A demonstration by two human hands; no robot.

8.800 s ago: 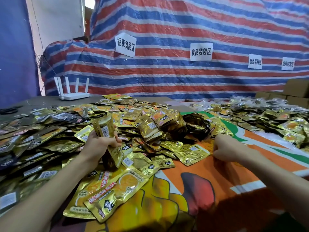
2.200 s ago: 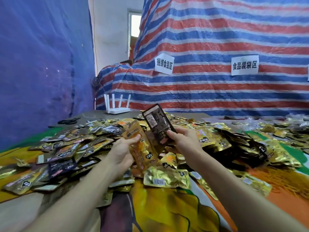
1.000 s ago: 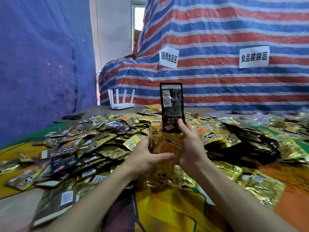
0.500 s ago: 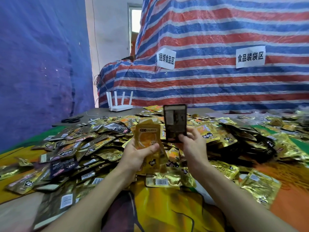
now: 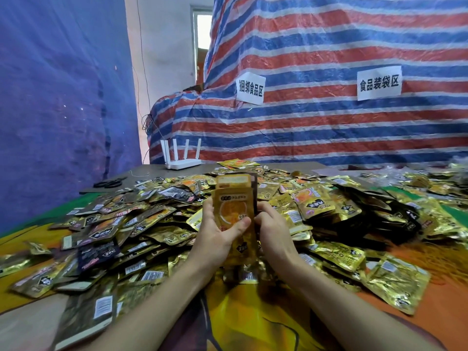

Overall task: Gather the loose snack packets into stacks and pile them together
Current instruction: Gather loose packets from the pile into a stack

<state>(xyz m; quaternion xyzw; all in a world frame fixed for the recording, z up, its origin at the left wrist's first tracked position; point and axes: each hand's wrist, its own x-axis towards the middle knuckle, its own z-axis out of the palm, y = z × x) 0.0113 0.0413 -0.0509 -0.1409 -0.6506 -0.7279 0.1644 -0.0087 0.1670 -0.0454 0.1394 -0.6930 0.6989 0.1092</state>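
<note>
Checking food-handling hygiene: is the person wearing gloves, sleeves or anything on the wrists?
No gloves: the left hand and right hand are bare. The left forearm and right forearm are uncovered to the frame's edge, with no sleeve in view. No watch, wristband or ring shows.

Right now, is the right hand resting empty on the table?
No, the right hand grips the stack of packets together with the left hand.
</note>
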